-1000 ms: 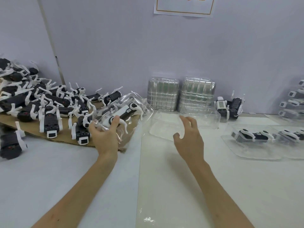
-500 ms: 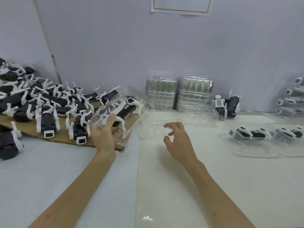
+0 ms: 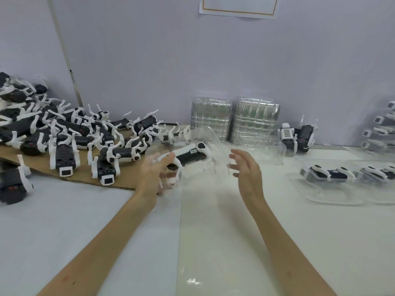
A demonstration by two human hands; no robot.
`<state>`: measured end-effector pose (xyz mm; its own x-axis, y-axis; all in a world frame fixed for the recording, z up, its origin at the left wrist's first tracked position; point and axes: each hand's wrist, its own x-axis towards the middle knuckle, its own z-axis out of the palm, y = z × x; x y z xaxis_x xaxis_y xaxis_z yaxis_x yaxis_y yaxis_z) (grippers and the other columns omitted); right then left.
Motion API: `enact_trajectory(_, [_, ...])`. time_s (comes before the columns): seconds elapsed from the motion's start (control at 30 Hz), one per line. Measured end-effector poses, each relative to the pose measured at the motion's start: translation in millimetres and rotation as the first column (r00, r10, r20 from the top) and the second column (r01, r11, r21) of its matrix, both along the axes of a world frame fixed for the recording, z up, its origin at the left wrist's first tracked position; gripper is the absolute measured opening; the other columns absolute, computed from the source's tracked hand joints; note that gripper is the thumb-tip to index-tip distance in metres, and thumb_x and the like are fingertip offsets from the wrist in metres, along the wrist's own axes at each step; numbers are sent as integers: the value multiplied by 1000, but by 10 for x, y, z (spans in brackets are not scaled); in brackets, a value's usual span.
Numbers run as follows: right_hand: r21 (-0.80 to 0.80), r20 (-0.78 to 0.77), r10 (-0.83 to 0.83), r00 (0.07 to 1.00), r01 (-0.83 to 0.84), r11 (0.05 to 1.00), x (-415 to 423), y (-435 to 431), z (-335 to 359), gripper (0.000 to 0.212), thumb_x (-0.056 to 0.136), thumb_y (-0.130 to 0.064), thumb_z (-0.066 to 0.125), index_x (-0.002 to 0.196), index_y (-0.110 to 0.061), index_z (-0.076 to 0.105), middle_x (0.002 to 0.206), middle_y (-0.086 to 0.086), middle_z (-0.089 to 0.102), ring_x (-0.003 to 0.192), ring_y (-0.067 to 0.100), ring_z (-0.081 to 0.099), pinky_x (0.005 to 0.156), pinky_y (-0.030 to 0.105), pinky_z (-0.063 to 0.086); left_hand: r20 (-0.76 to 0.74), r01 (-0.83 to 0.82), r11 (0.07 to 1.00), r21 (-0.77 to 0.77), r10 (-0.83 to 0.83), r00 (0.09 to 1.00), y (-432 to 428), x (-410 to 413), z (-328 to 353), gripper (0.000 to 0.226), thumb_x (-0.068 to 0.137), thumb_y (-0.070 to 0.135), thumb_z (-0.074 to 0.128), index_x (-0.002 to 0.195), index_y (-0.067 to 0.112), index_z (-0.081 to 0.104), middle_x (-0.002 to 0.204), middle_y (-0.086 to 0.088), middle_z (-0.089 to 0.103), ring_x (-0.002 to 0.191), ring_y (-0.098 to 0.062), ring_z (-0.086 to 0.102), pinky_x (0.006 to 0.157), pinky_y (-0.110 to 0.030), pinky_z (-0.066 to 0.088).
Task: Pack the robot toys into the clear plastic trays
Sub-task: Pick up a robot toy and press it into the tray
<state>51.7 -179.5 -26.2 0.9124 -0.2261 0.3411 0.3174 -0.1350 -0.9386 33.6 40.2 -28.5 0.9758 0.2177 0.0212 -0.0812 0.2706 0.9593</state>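
Gripping the left end of a clear plastic tray (image 3: pixel 215 161) with the left hand (image 3: pixel 157 174), thumb on top, fingers curled underneath and showing blurred through the plastic. Held that tray tilted and up off the tabletop (image 3: pixel 213 242). Carried inside it one robot toy (image 3: pixel 188 154), black-bodied with white legs, lying lengthwise in the tray's well, one white leg just beside the thumb.

Held the right hand (image 3: pixel 245 171) just right of the tray, palm turned toward it, fingers straight and loosely spread, grasping nothing. Could not tell through the blur whether its fingertips touched the tray's right edge.

Left of the tray, saw a heap of loose robot toys (image 3: pixel 64 133) piled on a brown cardboard sheet (image 3: pixel 119 182), the nearest ones close to the left hand. Behind the tray, against the wall, noted two stacks of empty trays (image 3: pixel 211 118) standing side by side. Behind and right of the tray, spotted a single empty tray (image 3: pixel 269 152) lying flat at the foot of those stacks. Well to the right of the tray, found packed trays (image 3: pixel 310 195) lying flat, each with a toy inside, and a pair of standing robot toys (image 3: pixel 297 137) by the wall. At the far right edge, made out more stacked packed trays (image 3: pixel 382 129), partly cut off. High above the tray, noted a paper sheet (image 3: pixel 238 7) with an orange border stuck on the wall.
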Motion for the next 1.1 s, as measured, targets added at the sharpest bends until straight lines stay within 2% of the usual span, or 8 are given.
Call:
enact_trajectory(0.17, [224, -124, 280, 952, -248, 943, -10, -88, 119, 42, 83, -45, 58, 121, -29, 68, 120, -18, 64, 112, 10, 62, 80, 30, 54, -164, 257, 966, 32, -249, 954, -46, 4, -74, 48, 88, 43, 68, 124, 14, 56, 112, -14, 65, 81, -28, 70, 61, -43, 59])
enact_trajectory(0.3, [189, -264, 184, 947, -136, 973, 17, -188, 131, 19, 91, -21, 66, 107, -27, 72, 113, -7, 68, 108, 19, 62, 76, 30, 50, -130, 209, 963, 172, -188, 974, -41, 33, -91, 39, 91, 50, 62, 121, 24, 59, 113, -7, 64, 85, -24, 69, 60, -33, 57])
enact_trajectory(0.53, [46, -460, 81, 884, -68, 997, 49, -383, 104, 17, 92, -25, 65, 109, -27, 70, 122, -7, 63, 103, 18, 59, 69, 28, 41, -129, 135, 948, 289, -101, 986, -26, 77, -169, 12, 96, 37, 63, 106, 30, 63, 114, 3, 62, 95, -18, 65, 69, -25, 54])
enact_trajectory(0.6, [-53, -381, -26, 924, 6, 999, 62, -372, 71, 30, 92, -18, 65, 122, -22, 67, 129, -1, 62, 114, 20, 57, 83, 30, 43, -98, 142, 914, 379, -113, 989, -53, 68, -192, 11, 96, 37, 62, 106, 33, 63, 113, 8, 63, 97, -13, 65, 72, -24, 51])
enact_trajectory(0.7, [-406, 116, -329, 937, 347, 845, 4, -308, 66, 37, 89, -7, 63, 125, -16, 66, 126, 1, 65, 114, 20, 60, 101, 38, 45, -66, 110, 890, 442, -90, 994, -61, 61, -202, 7, 96, 34, 62, 104, 33, 63, 109, 8, 65, 94, -10, 64, 65, -23, 50])
enact_trajectory(0.83, [-443, 530, -25, 848, 302, 844, -220, 17, 176, 27, 87, -10, 61, 110, -15, 73, 102, -4, 73, 86, 11, 66, 82, 28, 52, -73, 125, 931, 343, -106, 992, -41, 54, -176, 13, 97, 26, 63, 106, 19, 66, 104, -6, 68, 68, -13, 70, 56, -29, 56])
enact_trajectory(0.97, [-825, 330, 402, 854, 54, 562, -387, 384, 49, 25, 84, -26, 68, 109, -23, 74, 116, -8, 71, 103, 17, 64, 87, 33, 49, -97, 156, 939, 307, -132, 986, -48, 37, -145, 18, 102, 24, 52, 107, 15, 67, 103, -9, 72, 71, -20, 74, 66, -38, 62])
enact_trajectory(1.1, [-898, 135, 300, 944, -11, 440, -283, 351, -66, 28, 85, -23, 66, 111, -30, 72, 131, -13, 63, 117, 16, 56, 95, 37, 44, -121, 170, 947, 274, -141, 983, -57, 31, -99, 21, 103, 26, 47, 108, 18, 66, 110, -6, 71, 81, -26, 76, 71, -39, 61])
